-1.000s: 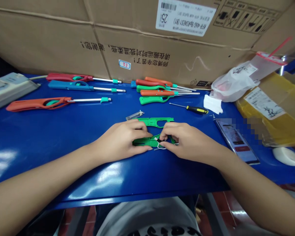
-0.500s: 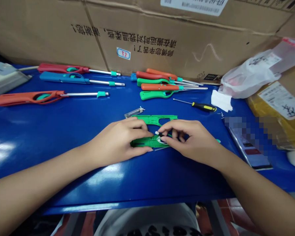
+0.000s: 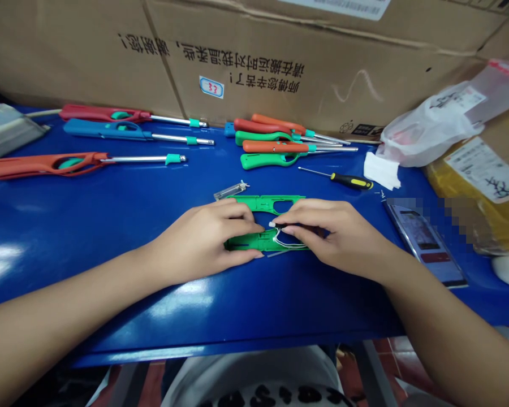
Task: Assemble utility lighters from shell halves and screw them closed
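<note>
Left hand (image 3: 203, 240): I clamp the green shell (image 3: 250, 243) flat.
Right hand (image 3: 335, 234): pinching the white wire (image 3: 291, 245), probably seating it.
Next: needs fine routing; lid half (image 3: 275, 202) at 12 o'clock.

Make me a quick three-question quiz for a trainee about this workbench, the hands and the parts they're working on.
1. True or false: the screwdriver lies in the right hand.
2. The plastic shell held by the left hand is: A red, B green, C blue.
3. Fill in: the thin wire at the right hand's fingertips is ___ in colour.
Key: 1 false; 2 B; 3 white.
</note>
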Demonstrator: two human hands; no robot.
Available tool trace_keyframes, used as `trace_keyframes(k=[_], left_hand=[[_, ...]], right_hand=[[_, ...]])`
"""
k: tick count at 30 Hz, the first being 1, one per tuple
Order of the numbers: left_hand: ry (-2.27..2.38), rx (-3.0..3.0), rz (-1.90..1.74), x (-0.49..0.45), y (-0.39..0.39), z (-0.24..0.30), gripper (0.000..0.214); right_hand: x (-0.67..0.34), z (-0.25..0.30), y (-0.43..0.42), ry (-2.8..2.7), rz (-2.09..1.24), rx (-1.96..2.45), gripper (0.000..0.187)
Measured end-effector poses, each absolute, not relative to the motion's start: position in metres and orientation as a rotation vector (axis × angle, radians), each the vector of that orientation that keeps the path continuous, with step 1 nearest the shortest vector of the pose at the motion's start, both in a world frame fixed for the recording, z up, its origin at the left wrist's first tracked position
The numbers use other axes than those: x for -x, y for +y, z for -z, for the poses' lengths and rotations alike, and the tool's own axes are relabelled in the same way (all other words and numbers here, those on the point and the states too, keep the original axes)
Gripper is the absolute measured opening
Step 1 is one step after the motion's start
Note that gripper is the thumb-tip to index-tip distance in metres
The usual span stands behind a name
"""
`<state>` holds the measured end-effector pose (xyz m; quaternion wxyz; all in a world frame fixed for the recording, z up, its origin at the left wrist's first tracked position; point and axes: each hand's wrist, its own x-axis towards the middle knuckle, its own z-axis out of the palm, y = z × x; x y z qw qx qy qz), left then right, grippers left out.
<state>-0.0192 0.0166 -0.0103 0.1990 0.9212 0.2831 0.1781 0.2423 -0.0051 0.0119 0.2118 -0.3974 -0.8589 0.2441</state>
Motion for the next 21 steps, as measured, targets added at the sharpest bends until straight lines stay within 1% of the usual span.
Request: trace_keyframes(k=[3, 7, 11, 21], left_hand=[[0.802, -2.576, -0.509, 0.02, 0.016, 0.011, 0.028], [0.803, -2.568, -0.536, 0.021, 0.017, 0.012, 0.033], [0.799, -2.565, -0.542, 0.021, 0.017, 0.012, 0.031], [0.818, -2.575, -0.522, 0.02, 0.017, 0.011, 0.032]], right_hand=[[-0.243, -0.008, -0.006, -2.52, -0.559, 1.083, 0.027], [-0.243, -0.004, -0.006, -2.589, -0.389, 1.028, 0.026], [-0.242, -0.003, -0.006, -2.569, -0.329, 0.978, 0.023], [-0.242, 0.001, -0.005, -2.664, -0.237, 0.918, 0.032]])
